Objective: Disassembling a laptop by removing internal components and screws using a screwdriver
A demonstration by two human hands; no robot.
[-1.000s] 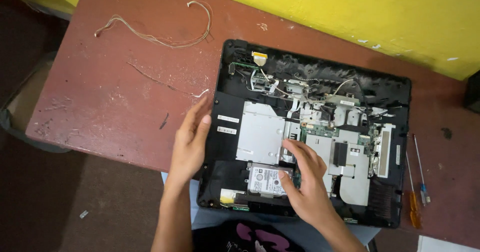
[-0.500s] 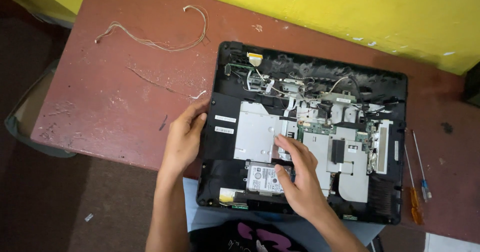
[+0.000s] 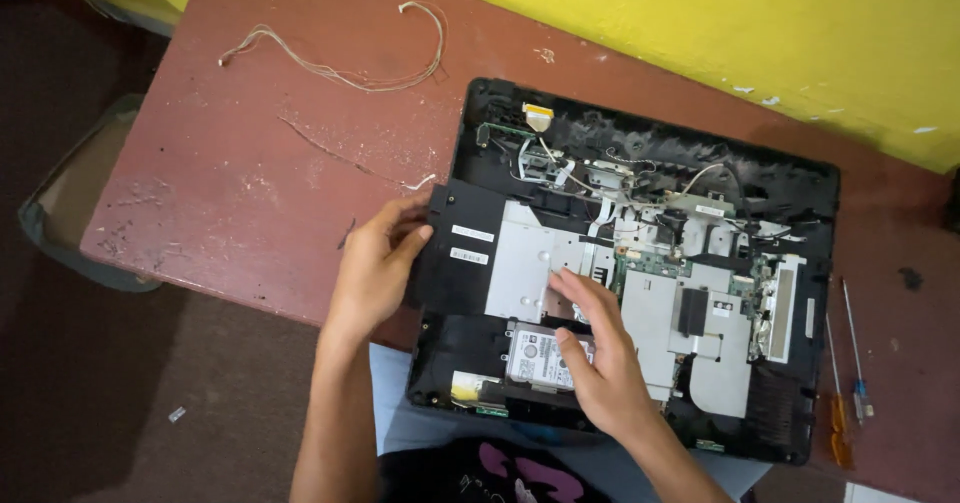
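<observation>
An opened black computer chassis (image 3: 800, 178) lies on a reddish-brown table (image 3: 250, 193), its metal shields, circuit boards and wires exposed. My left hand (image 3: 375, 263) grips the black optical drive (image 3: 455, 263) at the chassis's left edge, thumb on top. My right hand (image 3: 595, 353) rests inside the chassis with its fingers spread, the fingertips on the silver metal plate (image 3: 525, 258) and the thumb beside the hard drive (image 3: 535, 355).
A bundle of thin loose wires (image 3: 340, 58) lies on the table at the far left, a single wire (image 3: 345, 158) nearer. Two screwdrivers (image 3: 845, 383) lie right of the chassis. A yellow wall (image 3: 750, 23) runs behind. A tray (image 3: 60, 203) sits on the floor at left.
The view has shifted slightly. My left hand has settled more firmly on the optical drive's edge; my right hand stays over the hard drive and plate.
</observation>
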